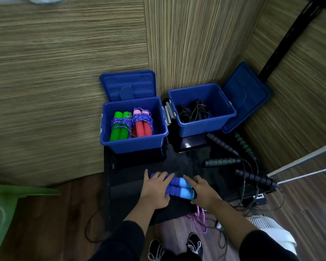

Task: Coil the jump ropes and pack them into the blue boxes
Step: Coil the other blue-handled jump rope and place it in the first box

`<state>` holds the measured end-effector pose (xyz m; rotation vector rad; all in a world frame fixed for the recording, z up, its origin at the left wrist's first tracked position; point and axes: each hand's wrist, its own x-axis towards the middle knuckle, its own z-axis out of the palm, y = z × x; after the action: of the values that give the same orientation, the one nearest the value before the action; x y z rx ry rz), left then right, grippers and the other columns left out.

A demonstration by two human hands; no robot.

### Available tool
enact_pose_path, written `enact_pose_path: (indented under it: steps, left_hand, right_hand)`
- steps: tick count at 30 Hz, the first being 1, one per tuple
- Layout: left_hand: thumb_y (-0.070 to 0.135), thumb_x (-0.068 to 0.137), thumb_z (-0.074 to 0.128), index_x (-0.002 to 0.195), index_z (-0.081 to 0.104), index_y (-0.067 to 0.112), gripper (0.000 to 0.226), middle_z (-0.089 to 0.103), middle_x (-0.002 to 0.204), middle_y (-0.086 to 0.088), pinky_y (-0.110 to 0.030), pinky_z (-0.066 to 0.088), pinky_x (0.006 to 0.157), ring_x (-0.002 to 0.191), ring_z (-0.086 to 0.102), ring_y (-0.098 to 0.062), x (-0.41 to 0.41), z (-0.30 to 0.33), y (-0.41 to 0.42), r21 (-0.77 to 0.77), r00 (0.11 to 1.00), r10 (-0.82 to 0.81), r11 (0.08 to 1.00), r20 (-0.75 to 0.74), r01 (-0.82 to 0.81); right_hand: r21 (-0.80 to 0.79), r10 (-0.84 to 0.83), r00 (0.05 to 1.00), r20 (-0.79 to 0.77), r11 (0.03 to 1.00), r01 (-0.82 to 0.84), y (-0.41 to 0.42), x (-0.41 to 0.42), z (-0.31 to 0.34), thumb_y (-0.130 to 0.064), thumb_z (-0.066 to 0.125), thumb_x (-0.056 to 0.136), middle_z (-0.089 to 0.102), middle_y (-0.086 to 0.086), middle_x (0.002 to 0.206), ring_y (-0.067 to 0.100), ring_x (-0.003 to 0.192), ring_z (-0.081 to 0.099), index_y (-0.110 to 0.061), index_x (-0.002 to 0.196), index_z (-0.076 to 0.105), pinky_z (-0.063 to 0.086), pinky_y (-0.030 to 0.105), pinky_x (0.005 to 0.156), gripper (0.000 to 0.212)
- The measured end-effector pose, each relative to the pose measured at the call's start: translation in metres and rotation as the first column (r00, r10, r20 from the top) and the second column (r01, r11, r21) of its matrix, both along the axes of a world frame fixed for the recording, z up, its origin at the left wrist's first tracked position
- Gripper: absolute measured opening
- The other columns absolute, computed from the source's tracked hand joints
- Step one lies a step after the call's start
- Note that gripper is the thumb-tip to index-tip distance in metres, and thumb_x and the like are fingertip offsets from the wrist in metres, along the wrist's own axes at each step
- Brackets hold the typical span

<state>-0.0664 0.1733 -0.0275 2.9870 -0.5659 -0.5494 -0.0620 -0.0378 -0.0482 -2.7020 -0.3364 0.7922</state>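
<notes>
Two blue foam jump-rope handles (180, 187) lie side by side on the black table (186, 161). My left hand (155, 189) lies over their left ends, fingers spread. My right hand (202, 191) touches their light-blue right ends. Their pink-purple rope (199, 219) hangs off the table's front edge. The left blue box (134, 144) holds a coiled green-handled rope (120, 127) and a coiled red-handled rope (143, 123). The right blue box (205, 127) holds black ropes (193, 111).
Several black jump-rope handles (222, 144) with thin cords lie loose on the table's right side. Both box lids (129, 85) stand open behind the boxes, against striped walls. A green object (2, 210) sits lower left, a white fan (265, 225) lower right.
</notes>
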Motion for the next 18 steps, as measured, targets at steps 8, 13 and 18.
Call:
enact_pose_path:
  steps: [8,13,18]
  left_hand:
    - [0.044,0.084,0.051,0.145,0.029,0.018,0.069,0.038,0.138,0.000,-0.047,0.020,0.113,0.126,0.040,-0.022,0.001,-0.004,-0.007,-0.023,0.999,0.011,1.000,-0.033,-0.012]
    - [0.045,0.086,0.051,0.150,0.019,0.020,0.076,0.039,0.139,0.000,-0.036,0.040,0.097,0.118,0.043,-0.021,-0.005,-0.014,-0.004,-0.106,0.998,0.009,0.994,-0.066,-0.016]
    - [0.047,0.089,0.048,0.151,0.010,0.038,0.073,0.037,0.132,-0.004,-0.037,0.043,0.094,0.111,0.046,-0.023,-0.016,-0.012,-0.010,-0.142,0.987,0.048,0.987,-0.153,-0.070]
  right_hand:
    - [0.111,-0.236,0.971,0.041,0.967,0.230,-0.003,0.015,-0.006,0.000,0.060,0.078,0.053,0.018,0.123,0.033,0.113,0.054,0.000,0.128,0.045,0.041,0.032,0.094,0.052]
    - [0.146,-0.280,0.959,0.034,0.951,0.272,-0.003,0.018,-0.009,-0.003,0.060,0.076,0.067,0.018,0.096,0.031,0.091,0.064,-0.002,0.093,0.064,0.040,0.025,0.069,0.017]
    - [0.279,-0.322,0.947,0.019,0.911,0.304,-0.003,0.023,0.009,0.006,0.058,0.074,0.069,0.014,0.081,0.011,0.068,0.059,0.002,0.087,0.069,0.037,0.012,0.058,0.017]
